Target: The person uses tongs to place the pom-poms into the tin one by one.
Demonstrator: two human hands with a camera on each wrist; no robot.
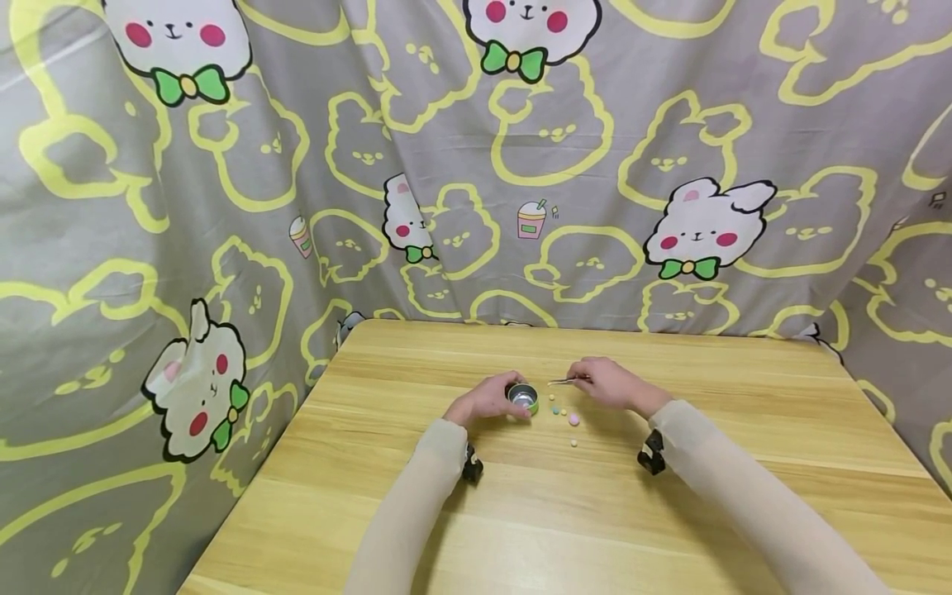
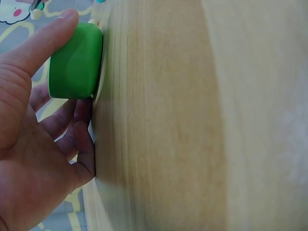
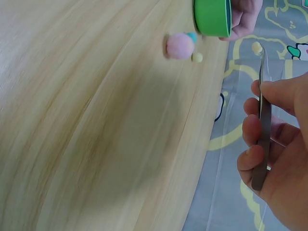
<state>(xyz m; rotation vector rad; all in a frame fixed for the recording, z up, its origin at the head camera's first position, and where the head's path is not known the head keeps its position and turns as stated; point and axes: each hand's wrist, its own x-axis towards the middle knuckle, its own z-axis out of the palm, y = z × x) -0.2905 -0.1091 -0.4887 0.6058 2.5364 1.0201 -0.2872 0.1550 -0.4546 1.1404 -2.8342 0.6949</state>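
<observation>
My left hand (image 1: 487,398) holds a small round green tin (image 2: 76,60) from the side, thumb on one wall and fingers round the other. In the head view its top is uncovered and the inside is silvery. My right hand (image 1: 611,383) pinches a pair of metal tweezers (image 3: 263,130) between thumb and fingers, above the table to the right of the tin. Between the tweezer tips sits a small pale yellow ball (image 3: 257,47). A larger pink pompom (image 1: 573,420) and a teal ball (image 1: 555,411) lie between the hands.
Several small pale yellow balls, one nearer the front (image 1: 574,444), lie on the wooden table (image 1: 521,521) beside the pink pompom. A grey curtain (image 1: 461,149) with cartoon rabbits hangs behind and to the sides of the table. Each wrist wears a black camera mount.
</observation>
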